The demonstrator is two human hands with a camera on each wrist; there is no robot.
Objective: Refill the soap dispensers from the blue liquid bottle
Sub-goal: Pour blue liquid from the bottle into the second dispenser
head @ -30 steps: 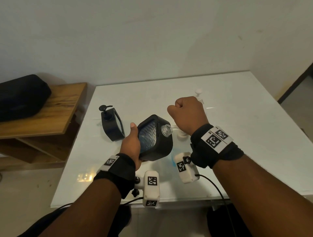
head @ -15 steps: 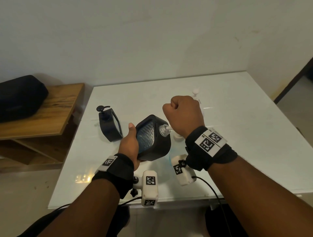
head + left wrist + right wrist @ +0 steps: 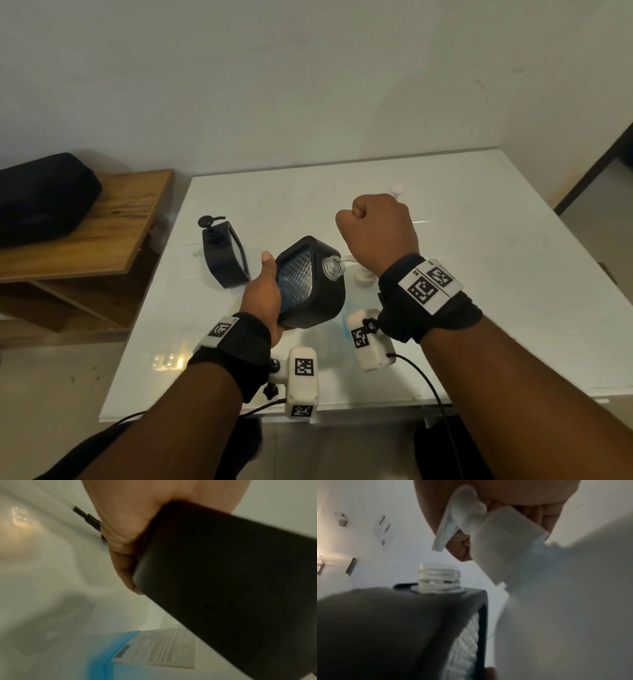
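Left hand (image 3: 265,296) is wrapped around the side of a black square soap dispenser with a ribbed clear window (image 3: 310,284); thumb lies up along its near edge. The dispenser is held tilted off the glossy white table (image 3: 479,291), pump removed, its clear threaded neck (image 3: 333,268) open and pointing toward the right hand.

Right hand (image 3: 378,229) is closed in a fist over the white pump head (image 3: 453,524) of a blue liquid bottle with a white printed label (image 3: 154,650). The white spout is aimed down at the open neck, just above it, not touching. The bottle stands on the table beside the held dispenser, mostly hidden by the right wrist.

A second black dispenser with black pump fitted (image 3: 224,255) stands upright on the table, left of the held one. A small white part (image 3: 397,187) lies farther back. A wooden shelf (image 3: 102,233) to the left carries a black bag (image 3: 41,195).
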